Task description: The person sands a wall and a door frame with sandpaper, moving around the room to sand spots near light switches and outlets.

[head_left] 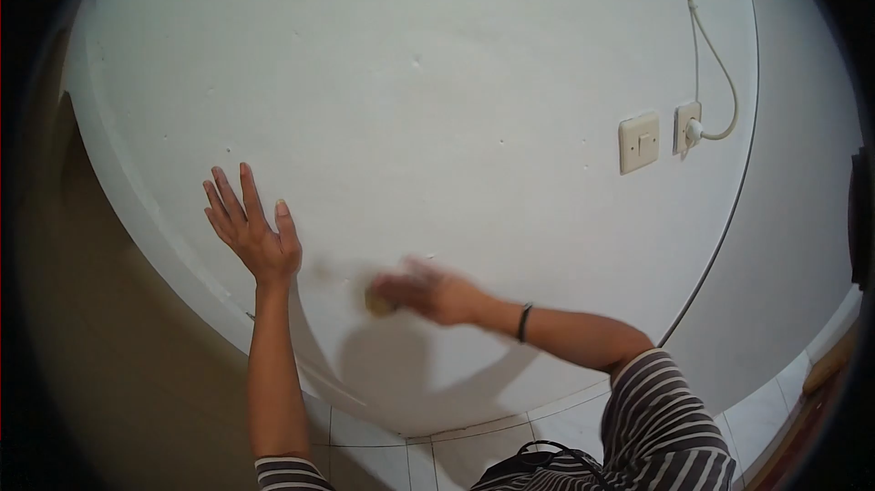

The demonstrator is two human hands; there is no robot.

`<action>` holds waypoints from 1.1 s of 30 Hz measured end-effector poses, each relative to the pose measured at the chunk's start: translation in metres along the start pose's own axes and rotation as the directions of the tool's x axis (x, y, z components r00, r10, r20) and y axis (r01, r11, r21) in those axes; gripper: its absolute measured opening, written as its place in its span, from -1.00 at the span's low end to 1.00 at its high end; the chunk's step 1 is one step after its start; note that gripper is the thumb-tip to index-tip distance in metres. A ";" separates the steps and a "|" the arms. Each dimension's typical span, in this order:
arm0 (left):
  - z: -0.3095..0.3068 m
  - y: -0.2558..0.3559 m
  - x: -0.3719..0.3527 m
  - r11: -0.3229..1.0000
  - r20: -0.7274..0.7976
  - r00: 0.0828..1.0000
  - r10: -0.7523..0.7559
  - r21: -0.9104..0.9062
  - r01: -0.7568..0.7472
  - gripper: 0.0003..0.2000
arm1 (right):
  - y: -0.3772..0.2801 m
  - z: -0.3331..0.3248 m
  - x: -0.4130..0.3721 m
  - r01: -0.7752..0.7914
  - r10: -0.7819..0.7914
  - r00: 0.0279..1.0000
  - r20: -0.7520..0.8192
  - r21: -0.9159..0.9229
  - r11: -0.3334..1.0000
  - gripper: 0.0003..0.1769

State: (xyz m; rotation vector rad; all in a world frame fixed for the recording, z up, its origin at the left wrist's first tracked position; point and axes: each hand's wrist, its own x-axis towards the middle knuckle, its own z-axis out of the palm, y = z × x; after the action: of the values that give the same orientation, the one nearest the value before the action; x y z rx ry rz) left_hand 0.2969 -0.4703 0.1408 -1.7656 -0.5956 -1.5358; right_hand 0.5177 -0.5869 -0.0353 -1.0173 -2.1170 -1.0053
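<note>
A white wall (410,144) with small dents and marks fills most of the view. My left hand (253,228) lies flat against it at the left, fingers spread and pointing up. Lower and nearer the middle, my right hand (428,292) is smeared by motion, its fingers around a yellowish sponge-like object (380,299) that is at the wall surface. A dark band circles my right wrist. The exact shape of the object is blurred and partly hidden by the fingers.
A light switch (639,143) is on the wall at the right, beside a socket (687,128) with a white plug and cable (726,81). White floor tiles (474,459) show below. A dark reddish-brown item stands at the lower right edge.
</note>
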 end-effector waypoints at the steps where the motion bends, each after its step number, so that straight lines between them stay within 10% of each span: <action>1: -0.001 -0.002 0.001 1.000 -0.001 1.000 0.002 0.001 -0.002 -0.36 | 0.029 -0.021 0.007 -0.126 0.131 0.991 -0.041 0.110 0.986 -0.32; 4: -0.001 -0.001 0.001 1.000 -0.001 1.000 -0.002 0.001 0.002 -0.36 | 0.153 -0.165 0.042 -0.471 0.169 0.833 -0.526 -0.516 0.716 -0.41; 7: -0.001 -0.001 0.003 1.000 0.000 1.000 -0.003 -0.009 0.003 -0.36 | 0.225 -0.262 0.056 -0.755 0.194 0.543 -0.817 -0.374 0.539 -0.54; 9: -0.001 -0.001 0.001 1.000 0.003 1.000 -0.011 -0.001 0.011 -0.35 | 0.212 -0.226 0.067 -0.763 0.241 0.568 -0.787 -0.393 0.514 -0.54; 11: -0.001 -0.001 0.002 1.000 0.000 1.000 -0.001 0.008 0.001 -0.35 | 0.126 -0.129 0.074 -0.527 0.248 0.692 -0.678 -0.240 0.816 -0.44; 15: -0.005 0.003 -0.002 1.000 0.011 1.000 0.010 0.021 -0.010 -0.34 | -0.037 0.027 0.003 0.007 -0.005 0.999 0.048 -0.036 0.999 -0.29; 18: -0.004 0.003 0.002 1.000 0.006 1.000 0.009 0.016 -0.009 -0.34 | 0.002 0.006 -0.001 -0.070 0.092 0.993 -0.074 0.258 0.964 -0.27; 22: -0.002 0.001 0.000 1.000 0.003 1.000 0.008 0.019 -0.008 -0.33 | 0.140 -0.165 0.053 -0.509 0.192 0.810 -0.555 -0.500 0.701 -0.38; 27: -0.001 -0.004 0.000 1.000 0.004 1.000 -0.004 0.008 0.004 -0.32 | 0.216 -0.244 0.064 -0.784 0.292 0.456 -0.841 -0.224 0.579 -0.49; 30: 0.000 -0.003 -0.002 1.000 0.006 1.000 -0.002 0.008 0.002 -0.32 | 0.109 -0.103 0.057 -0.566 0.301 0.699 -0.648 -0.245 0.787 -0.42; 32: -0.002 -0.003 -0.003 1.000 0.009 1.000 -0.005 0.012 0.005 -0.33 | 0.008 -0.002 0.015 -0.270 0.279 0.958 -0.061 0.131 0.954 -0.39; 33: -0.003 -0.004 -0.004 1.000 0.013 1.000 -0.006 0.015 0.006 -0.33 | -0.026 0.014 -0.005 -0.099 0.092 0.984 -0.154 -0.034 0.995 -0.39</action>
State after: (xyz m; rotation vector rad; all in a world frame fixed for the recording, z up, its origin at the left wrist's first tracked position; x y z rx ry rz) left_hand 0.2916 -0.4698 0.1374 -1.7654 -0.6178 -1.5215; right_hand 0.4963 -0.5887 -0.0565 -1.0186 -1.9135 -1.0490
